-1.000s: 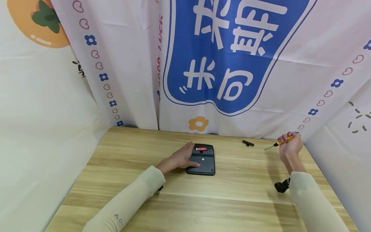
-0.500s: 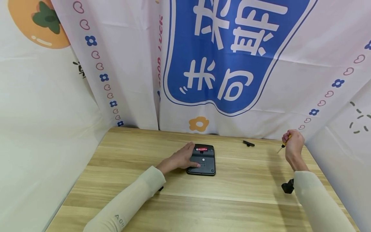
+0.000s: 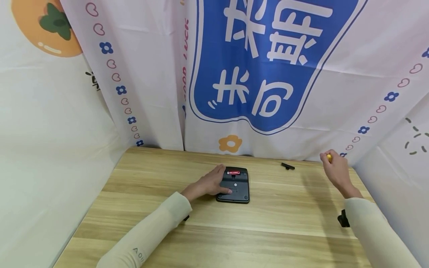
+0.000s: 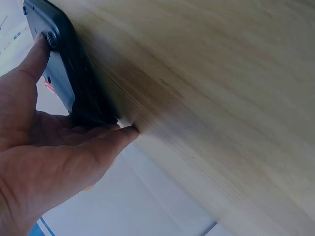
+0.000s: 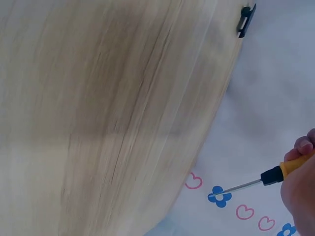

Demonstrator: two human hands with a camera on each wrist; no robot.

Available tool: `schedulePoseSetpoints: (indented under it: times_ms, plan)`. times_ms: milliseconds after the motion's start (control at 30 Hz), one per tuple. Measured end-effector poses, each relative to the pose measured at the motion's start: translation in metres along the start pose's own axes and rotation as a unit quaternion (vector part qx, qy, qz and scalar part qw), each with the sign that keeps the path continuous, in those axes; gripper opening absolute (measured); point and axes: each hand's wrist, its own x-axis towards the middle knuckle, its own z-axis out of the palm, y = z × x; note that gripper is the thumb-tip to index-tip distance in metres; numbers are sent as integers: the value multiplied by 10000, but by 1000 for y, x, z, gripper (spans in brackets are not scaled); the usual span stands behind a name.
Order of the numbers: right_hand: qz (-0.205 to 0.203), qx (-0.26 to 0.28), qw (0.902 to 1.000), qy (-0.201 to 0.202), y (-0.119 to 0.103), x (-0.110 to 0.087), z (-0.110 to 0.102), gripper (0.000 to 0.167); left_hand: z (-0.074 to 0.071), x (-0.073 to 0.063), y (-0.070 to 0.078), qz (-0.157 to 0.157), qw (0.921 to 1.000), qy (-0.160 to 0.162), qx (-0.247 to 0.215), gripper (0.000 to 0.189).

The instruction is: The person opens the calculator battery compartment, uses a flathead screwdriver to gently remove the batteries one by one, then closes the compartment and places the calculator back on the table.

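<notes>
A black calculator (image 3: 240, 192) lies face down at the table's middle, its battery slot open and a red battery (image 3: 233, 172) inside. My left hand (image 3: 208, 182) grips its left side, the thumb on the back and the fingers at the far end. Over the table's far right, my right hand (image 3: 337, 172) holds a yellow-handled screwdriver (image 5: 294, 166); its black collar and thin shaft show in the right wrist view. In the head view only a bit of yellow handle peeks out of the fist. A small black battery cover (image 3: 288, 166) lies between the calculator and my right hand.
The wooden table (image 3: 268, 230) meets a printed white curtain (image 3: 157, 111) along its back edge. More white cloth hangs at the left and right sides. A black wrist mount (image 3: 343, 219) sticks out by the right sleeve.
My right hand moved slightly right, then back left, and turned, so the screwdriver's shaft no longer shows in the head view. The left hand and calculator stayed in place.
</notes>
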Motion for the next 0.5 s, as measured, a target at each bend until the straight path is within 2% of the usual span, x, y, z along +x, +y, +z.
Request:
schedulePoseSetpoints:
  times_ms: [133, 267, 500]
  plan:
    - [-422, -290, 9982, -302, 6, 0, 0, 30, 1, 1, -1, -4, 10000, 17, -5, 104]
    - [-577, -495, 9950, -643, 10, 1, -1, 30, 2, 2, -2, -7, 10000, 30, 4, 104]
    - [-756, -690, 9919, -755, 13, 2, -4, 29, 1, 0, -1, 20, 10000, 47, 21, 104]
